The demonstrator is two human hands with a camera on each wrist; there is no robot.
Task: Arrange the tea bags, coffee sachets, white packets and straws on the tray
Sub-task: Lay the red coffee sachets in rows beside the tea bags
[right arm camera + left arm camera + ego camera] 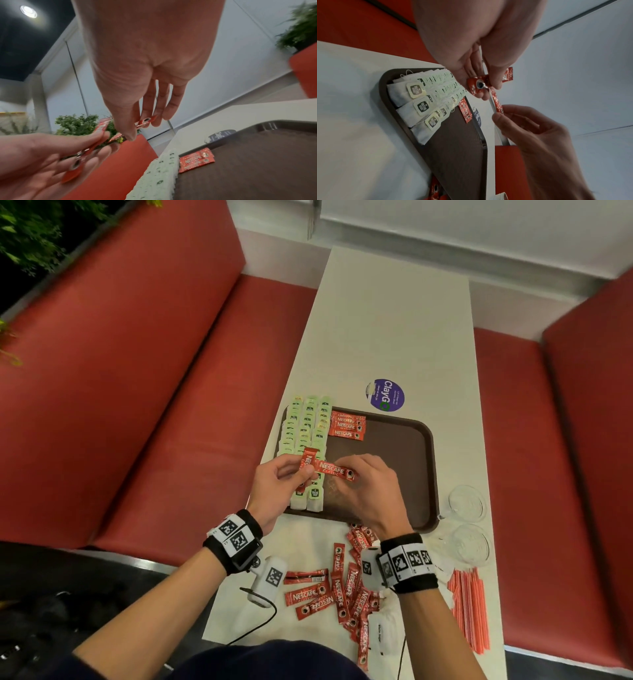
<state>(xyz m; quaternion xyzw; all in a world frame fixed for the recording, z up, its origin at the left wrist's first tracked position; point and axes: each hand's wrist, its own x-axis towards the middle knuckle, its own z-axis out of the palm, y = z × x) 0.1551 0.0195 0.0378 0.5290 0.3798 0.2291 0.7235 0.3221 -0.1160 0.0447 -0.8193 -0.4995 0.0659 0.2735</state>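
While the left hand point(274, 486) pinches one coffee sachet point(308, 462) and the right hand point(368, 487) pinches another point(337, 470) above the tray point(404, 460), fingers hide their ends; the tea bags point(305, 436) nearest the hands are partly covered.

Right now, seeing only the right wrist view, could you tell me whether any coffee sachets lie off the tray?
Observer: Yes, a loose pile of coffee sachets lies on the table, on the near side of the tray.
Operator: Thank you, and where are the straws?
Observer: The straws lie bundled on the table, right of that pile, off the tray.
Operator: How are the tea bags laid out?
Observer: The tea bags form three overlapping rows along the tray's left side.
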